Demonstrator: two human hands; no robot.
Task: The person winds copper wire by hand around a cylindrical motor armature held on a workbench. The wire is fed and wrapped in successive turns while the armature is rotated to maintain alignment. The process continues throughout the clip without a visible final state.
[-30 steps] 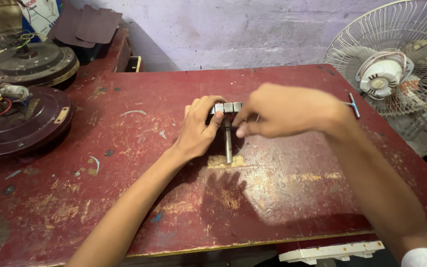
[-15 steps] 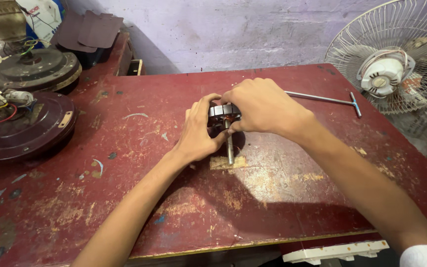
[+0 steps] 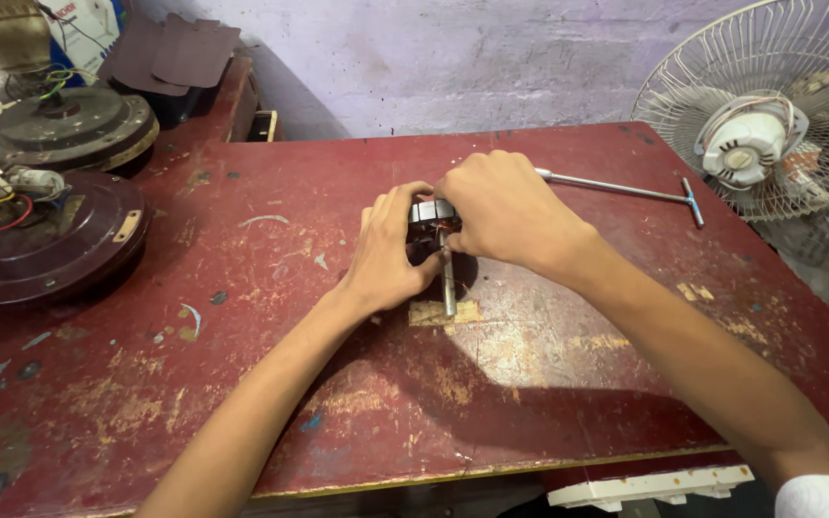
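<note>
Both hands grip small motor core (image 3: pixel 431 213), mostly hidden: left hand (image 3: pixel 390 251), right hand (image 3: pixel 501 211); shaft (image 3: pixel 448 283) pokes out.

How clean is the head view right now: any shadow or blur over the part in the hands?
Head view: sharp, evenly lit; both hands cast soft shadows on the worn red table, darkening the small metal rotor with shaft under the right hand.

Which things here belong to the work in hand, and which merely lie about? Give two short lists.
In hand: left hand, right hand, small motor core, its metal shaft.

Lying about: T-handle tool, table fan, dark round motor housings, red table.
</note>
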